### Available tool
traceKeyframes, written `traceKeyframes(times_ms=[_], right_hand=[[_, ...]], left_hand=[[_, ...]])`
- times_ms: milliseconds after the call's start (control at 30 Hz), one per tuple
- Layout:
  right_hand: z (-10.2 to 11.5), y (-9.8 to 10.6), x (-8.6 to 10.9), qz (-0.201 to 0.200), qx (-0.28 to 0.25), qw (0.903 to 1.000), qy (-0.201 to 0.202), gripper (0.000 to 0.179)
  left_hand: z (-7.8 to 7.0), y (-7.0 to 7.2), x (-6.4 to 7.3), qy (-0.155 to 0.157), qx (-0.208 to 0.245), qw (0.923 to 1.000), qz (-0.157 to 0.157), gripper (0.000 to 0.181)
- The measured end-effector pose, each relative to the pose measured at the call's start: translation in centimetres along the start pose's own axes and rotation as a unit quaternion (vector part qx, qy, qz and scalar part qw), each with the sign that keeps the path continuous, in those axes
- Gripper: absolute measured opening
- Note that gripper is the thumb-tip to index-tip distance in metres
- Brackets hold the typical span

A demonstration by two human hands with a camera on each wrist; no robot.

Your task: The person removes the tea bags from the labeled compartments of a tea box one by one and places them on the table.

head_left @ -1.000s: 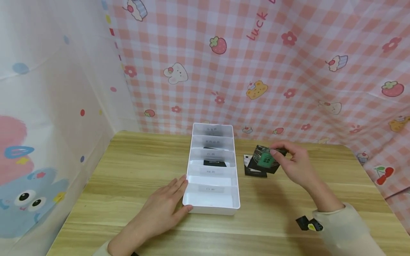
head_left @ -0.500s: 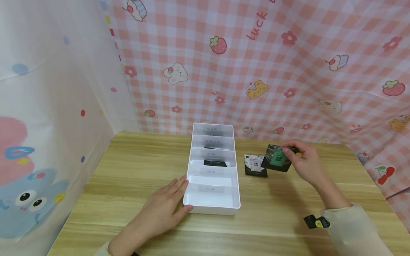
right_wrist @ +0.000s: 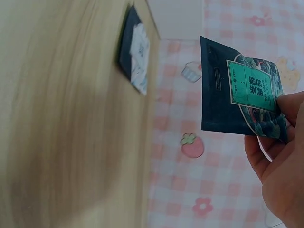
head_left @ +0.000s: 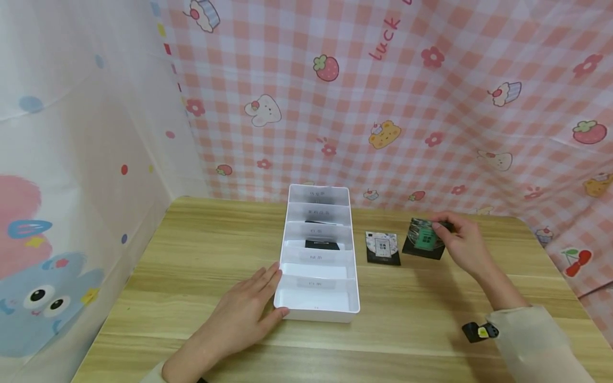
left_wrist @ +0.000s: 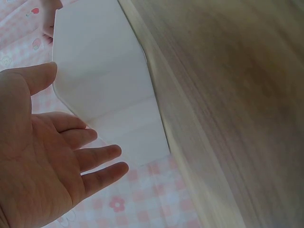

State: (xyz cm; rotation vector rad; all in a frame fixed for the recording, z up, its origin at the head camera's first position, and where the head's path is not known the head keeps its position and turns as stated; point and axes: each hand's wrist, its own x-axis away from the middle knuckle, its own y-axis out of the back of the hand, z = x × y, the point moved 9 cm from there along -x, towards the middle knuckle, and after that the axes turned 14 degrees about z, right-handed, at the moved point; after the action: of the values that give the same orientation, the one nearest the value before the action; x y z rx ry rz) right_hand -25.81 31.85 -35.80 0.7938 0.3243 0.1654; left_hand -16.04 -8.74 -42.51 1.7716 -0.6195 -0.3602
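Observation:
My right hand (head_left: 460,242) pinches a dark tea bag packet with a green label (head_left: 425,239) by its edge, between thumb and fingers. In the right wrist view, this green-labelled packet (right_wrist: 242,90) hangs above the table, its printed face showing. A second packet with a white label (head_left: 382,248) lies flat on the table to its left. My left hand (head_left: 244,306) rests against the near left corner of a white divided box (head_left: 318,316). Its fingers lie fairly straight along the box's side wall, as the left wrist view also shows.
The box has several labelled compartments in a row. Dark packets (head_left: 322,244) sit in at least two middle ones; the two nearest show bare floors. A pink checked cloth (head_left: 287,143) hangs behind the wooden table (head_left: 201,255), and a white curtain (head_left: 96,133) at the left.
My right hand has moved right with the green-labelled packet, away from the white-labelled packet, which is now fully uncovered. The left hand and the box have stayed put.

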Motion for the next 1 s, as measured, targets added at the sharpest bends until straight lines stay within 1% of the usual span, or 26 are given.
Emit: traceKeyframes(times_ms=[267, 600, 800, 1000], right_hand=[[-2.3, -0.4, -0.1, 0.020, -0.001, 0.9995, -0.024, 0.019], [-5.5, -1.3, -0.2, 0.040, -0.004, 0.9966, -0.072, 0.021], [-6.7, -2.0, -0.4, 0.046, -0.004, 0.9960, -0.077, 0.017], [-7.6, -2.5, -0.8, 0.060, 0.003, 0.9947, -0.083, 0.017]], left_hand=[[0.0, 0.0, 0.0, 0.001, -0.001, 1.0000, 0.000, 0.075], [0.1, -0.1, -0.1, 0.005, 0.008, 0.9999, 0.012, 0.075], [0.1, -0.1, -0.1, 0.004, 0.006, 0.9999, 0.011, 0.075], [0.1, -0.1, -0.1, 0.005, 0.006, 0.9999, 0.014, 0.075]])
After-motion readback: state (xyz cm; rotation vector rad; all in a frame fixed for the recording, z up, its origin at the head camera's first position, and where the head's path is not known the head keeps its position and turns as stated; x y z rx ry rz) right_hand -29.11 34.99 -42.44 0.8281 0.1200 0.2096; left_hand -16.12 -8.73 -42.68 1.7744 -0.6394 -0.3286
